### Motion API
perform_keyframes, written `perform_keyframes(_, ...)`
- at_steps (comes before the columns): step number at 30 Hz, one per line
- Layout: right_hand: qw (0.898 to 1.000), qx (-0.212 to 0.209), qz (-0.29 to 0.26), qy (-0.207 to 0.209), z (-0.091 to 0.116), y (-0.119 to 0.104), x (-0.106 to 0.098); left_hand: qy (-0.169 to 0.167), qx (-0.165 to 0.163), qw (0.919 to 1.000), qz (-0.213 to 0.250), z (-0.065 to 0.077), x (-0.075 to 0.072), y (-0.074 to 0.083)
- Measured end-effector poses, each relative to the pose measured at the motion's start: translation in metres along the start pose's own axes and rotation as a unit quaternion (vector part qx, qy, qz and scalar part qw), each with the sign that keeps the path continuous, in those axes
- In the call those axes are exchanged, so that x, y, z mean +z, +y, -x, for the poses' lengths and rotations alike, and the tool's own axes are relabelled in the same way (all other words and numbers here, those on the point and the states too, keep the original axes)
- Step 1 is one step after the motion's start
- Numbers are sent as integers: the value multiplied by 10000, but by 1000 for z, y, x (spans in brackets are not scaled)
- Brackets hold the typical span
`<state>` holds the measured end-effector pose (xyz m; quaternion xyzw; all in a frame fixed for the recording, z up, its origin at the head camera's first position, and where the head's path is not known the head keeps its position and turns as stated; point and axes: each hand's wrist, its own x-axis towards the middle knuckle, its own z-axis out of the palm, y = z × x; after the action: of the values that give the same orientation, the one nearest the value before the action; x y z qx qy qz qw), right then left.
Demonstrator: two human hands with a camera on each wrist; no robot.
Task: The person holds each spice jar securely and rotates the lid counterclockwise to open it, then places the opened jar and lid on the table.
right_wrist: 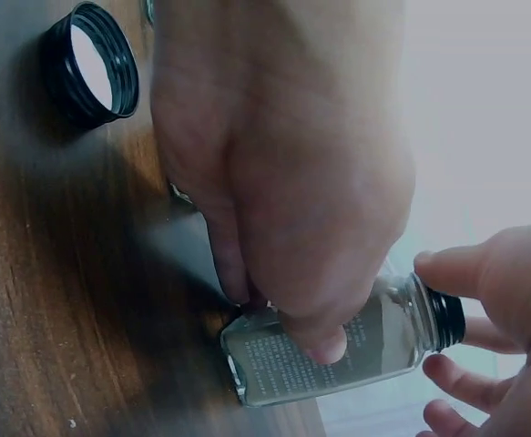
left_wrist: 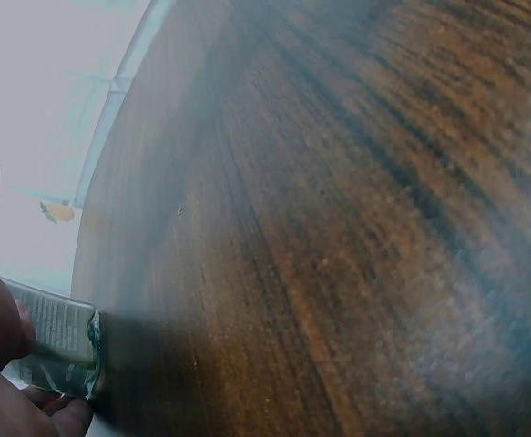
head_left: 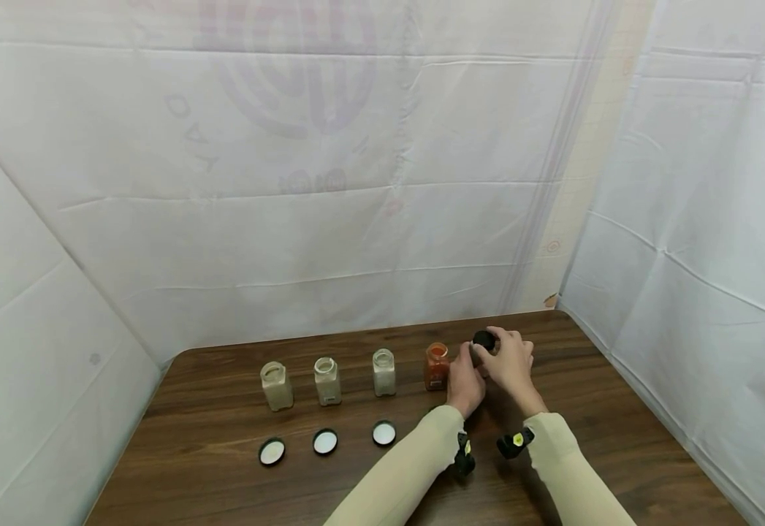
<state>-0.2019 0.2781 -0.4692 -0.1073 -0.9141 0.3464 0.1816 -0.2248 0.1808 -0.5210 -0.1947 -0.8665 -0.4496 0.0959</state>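
My left hand [head_left: 466, 381] grips a square glass spice jar [right_wrist: 279, 364] with printed text on its side and greyish contents, standing at the right end of a row. A black screw lid [right_wrist: 447, 320] sits on the jar's neck. The thumb and fingers of my right hand [head_left: 512, 361] are curled around that lid from above. Just left of my left hand stands an uncapped jar of red-orange spice [head_left: 436, 367]. In the left wrist view, only the jar's lower part [left_wrist: 65, 341] shows beside my fingers.
Three uncapped jars of pale contents, a left one [head_left: 278, 387], a middle one [head_left: 327, 382] and a right one [head_left: 384, 373], stand further left. Upturned black lids with white liners [head_left: 272, 451] lie in front; another lid [right_wrist: 90, 68] lies near my left wrist. White sheets [head_left: 290, 241] surround the wooden table [head_left: 185, 438].
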Motion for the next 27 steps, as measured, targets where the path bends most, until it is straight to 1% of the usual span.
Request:
perform_keyframes(4, 10000, 20, 29, -47, 0, 1, 0, -30, -3, 10000, 10, 1, 0, -1)
perform_keyframes(10, 9990, -93, -35, -430, 0, -2, -2, -121, -136, 9998, 83, 1, 0, 0)
perform_keyframes(15, 9983, -114, -23, -574, 0, -3, -4, -86, -146, 9998, 92, 0, 1, 0)
perform_keyframes(20, 9976, -199, 28, -666, 0, -1, -3, -24, -72, 9999, 88, 1, 0, 0)
perform_keyframes(23, 9975, -301, 70, -631, 0, -1, -4, -36, -74, 9999, 81, 0, 0, -1)
perform_keyframes(27, 9991, -268, 82, -328, 0, -2, -4, -84, -88, 9999, 48, 1, -1, 0)
